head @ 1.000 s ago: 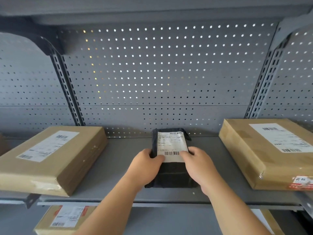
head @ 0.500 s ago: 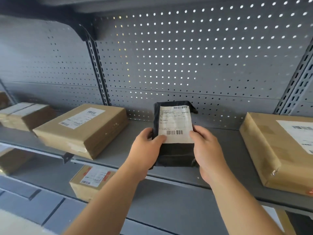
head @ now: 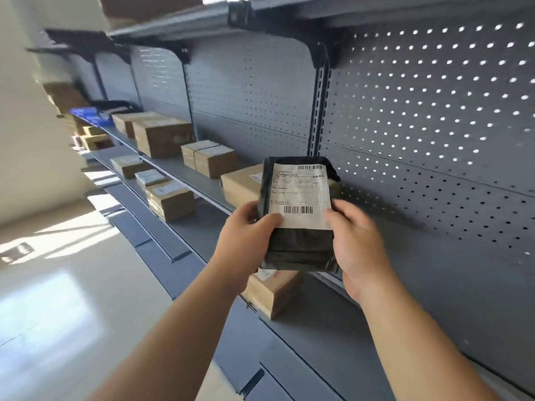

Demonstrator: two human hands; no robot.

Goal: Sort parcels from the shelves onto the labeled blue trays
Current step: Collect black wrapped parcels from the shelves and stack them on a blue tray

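The shelving (head: pixel 434 125) rises beyond and to the right of the hands, and its grey deck (head: pixel 428 256) lies just beyond and to the right of them. A collision risk is judged here. If the held item is swung sideways before it is drawn clear, its far edge can catch on the deck lip or an upright.

Brown boxes are ranged along the decks to the left of the hands. One brown box (head: pixel 240 183) lies just beyond the left hand, and a second brown box (head: pixel 275 293) sits directly below both hands. If the grip is lost, the second brown box is likely to be struck.

A blue tray (head: pixel 86 114) is seen far to the left of the hands, blurred, and its marking cannot be read. A wrong placement is possible if the tray is chosen before that marking is confirmed.

The black parcel (head: pixel 301 247) is held between the hands, raised off the deck and nearly upright. Its wrapping appears soft and slick, so sagging or slipping is to be expected under a loose grip.

The left hand (head: pixel 246 235) and the right hand (head: pixel 359 247) are both closed round the lower half of the parcel, thumbs on its front face. The fingers behind it are hidden.

The label (head: pixel 301 195) covers the upper front face. Its lower corners are touched by the thumbs, so a misreading is possible.
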